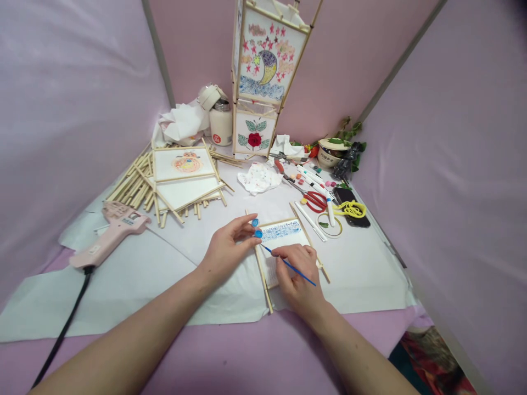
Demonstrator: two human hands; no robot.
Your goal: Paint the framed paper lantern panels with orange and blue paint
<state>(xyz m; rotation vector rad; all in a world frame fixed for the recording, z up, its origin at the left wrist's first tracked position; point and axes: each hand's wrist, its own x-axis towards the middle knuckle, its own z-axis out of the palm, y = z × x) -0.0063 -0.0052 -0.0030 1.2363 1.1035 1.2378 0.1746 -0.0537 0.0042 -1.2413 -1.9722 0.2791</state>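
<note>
While the left hand (pixel 228 244) pinches two small blue paint pots (pixel 258 234) between thumb and fingers, the right hand (pixel 300 280) grips a thin blue paintbrush (pixel 302 275), its tip just beside the nearer pot. The stick-framed white panel (pixel 288 242) lies on the table (pixel 362 269), partly beneath both hands, a band of blue dots (pixel 281 231) across its far end. Step, as I judge it: loading the brush for stippling. Next move probably calls for level pots and a light dab on bare paper below the band. Obscured: the right hand covers much of the panel's near part; bristle contact with paint indeterminate; the tall painted lantern (pixel 268 66) is cut off above.
</note>
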